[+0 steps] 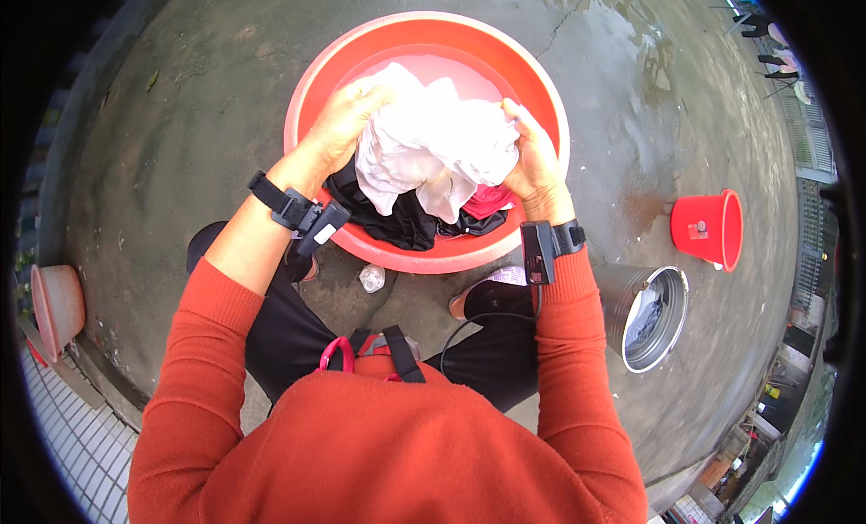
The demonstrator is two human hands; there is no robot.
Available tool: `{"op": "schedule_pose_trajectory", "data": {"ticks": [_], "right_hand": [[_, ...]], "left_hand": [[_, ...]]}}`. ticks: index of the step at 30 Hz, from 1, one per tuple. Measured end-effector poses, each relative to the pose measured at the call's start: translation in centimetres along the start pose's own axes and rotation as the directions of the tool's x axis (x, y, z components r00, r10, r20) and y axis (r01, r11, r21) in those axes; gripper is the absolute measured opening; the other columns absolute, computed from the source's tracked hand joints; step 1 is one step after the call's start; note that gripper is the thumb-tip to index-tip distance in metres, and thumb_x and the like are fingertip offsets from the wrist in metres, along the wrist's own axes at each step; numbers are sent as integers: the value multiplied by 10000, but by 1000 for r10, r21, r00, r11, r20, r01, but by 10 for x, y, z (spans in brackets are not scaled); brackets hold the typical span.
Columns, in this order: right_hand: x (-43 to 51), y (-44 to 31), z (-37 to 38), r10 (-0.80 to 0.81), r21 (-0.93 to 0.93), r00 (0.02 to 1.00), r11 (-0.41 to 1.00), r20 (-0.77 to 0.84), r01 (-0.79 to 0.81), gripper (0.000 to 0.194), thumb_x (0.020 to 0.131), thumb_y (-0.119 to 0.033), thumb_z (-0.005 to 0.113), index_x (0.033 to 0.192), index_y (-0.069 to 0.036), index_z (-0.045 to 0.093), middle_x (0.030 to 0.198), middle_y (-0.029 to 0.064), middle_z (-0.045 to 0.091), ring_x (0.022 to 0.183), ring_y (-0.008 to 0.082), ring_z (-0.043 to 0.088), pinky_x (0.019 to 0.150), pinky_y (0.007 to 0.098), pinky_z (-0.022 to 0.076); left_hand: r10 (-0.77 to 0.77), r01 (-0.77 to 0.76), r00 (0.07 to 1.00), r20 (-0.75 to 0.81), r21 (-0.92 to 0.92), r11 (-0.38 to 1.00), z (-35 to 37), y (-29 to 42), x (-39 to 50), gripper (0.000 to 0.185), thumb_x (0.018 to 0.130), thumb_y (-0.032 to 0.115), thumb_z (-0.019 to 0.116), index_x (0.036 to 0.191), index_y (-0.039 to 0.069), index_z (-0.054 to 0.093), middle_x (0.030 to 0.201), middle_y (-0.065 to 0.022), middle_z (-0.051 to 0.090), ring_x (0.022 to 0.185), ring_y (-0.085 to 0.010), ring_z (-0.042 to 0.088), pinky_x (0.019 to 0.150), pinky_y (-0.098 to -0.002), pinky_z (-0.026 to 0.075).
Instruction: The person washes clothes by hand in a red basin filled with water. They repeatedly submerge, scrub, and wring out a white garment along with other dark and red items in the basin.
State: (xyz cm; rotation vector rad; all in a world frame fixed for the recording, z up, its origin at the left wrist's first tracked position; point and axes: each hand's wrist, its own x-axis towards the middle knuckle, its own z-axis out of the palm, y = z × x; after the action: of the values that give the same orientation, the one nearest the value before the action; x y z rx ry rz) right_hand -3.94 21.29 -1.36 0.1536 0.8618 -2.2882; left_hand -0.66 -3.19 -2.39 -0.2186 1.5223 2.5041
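Note:
Over a large red plastic basin (325,64) I hold up a bunched white garment (426,145). My left hand (345,121) grips its left side, and my right hand (534,155) has hold of the right side. The garment's lower folds hang over a black garment (389,216) in the basin's near part. Beside that lies a piece of red cloth (488,201), partly covered by the white fabric. Pale water (467,77) shows at the basin's far side. A strapped device sits on each of my wrists.
A clear plastic bottle (372,278) lies on the concrete floor between my feet. To my right stand a metal bucket (612,301) with cloth inside and a red bucket (697,226). Far left is a pinkish basin (61,307). Wet patches mark the floor at upper right.

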Motion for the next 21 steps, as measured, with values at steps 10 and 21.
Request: {"op": "schedule_pose_trajectory", "data": {"ticks": [10,21], "right_hand": [[10,5,-10,-188,-328,981,931,-49,162,205,891,-200,565,990,-26,607,903,39,628,813,137,603,753,288,497],[6,18,-19,-103,-860,995,508,5,57,268,857,-206,641,1028,0,617,906,25,635,834,90,573,769,252,457]], "left_hand": [[-141,168,974,180,-148,975,5,7,-2,185,872,112,575,1026,12,594,1009,-41,613,961,-130,575,864,-282,452],[-31,-50,976,217,358,932,2,6,2,201,907,221,545,970,38,602,895,-5,597,861,-100,542,805,-253,416]]}}
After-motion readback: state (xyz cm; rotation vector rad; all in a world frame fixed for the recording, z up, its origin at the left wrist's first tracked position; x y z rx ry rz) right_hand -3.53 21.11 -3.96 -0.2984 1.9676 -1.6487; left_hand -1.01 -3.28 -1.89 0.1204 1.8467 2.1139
